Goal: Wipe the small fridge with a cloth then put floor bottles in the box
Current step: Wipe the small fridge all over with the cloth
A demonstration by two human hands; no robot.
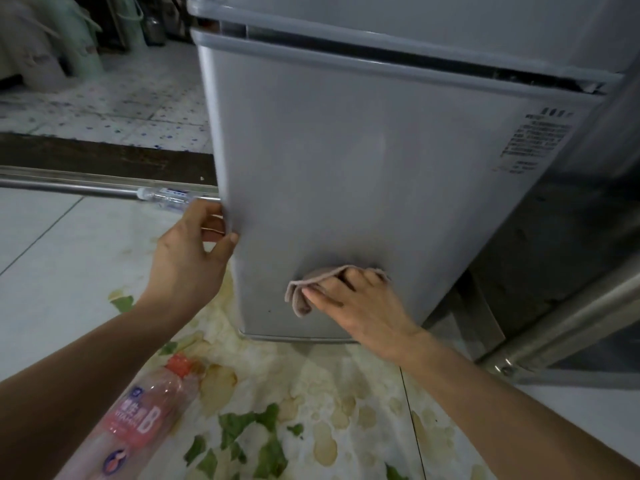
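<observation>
My right hand [349, 299] presses the cloth [311, 289] flat-fingered low on the fridge door [363, 161], unwiped panel lying above; my left hand [194, 251] apparently grips the door's edge.

The small fridge [363, 174] is a grey two-door unit standing on the floor, both doors closed, with a printed label near the lower door's right edge. A pinkish-beige cloth [304, 289] is bunched flat against the lower part of that door. A pink bottle [138, 420] with an orange-red cap lies on its side on the floor in front of the fridge, cap pointing toward it. A clear bottle [166, 197] with a blue-and-white label lies on its side just left of the fridge.
</observation>
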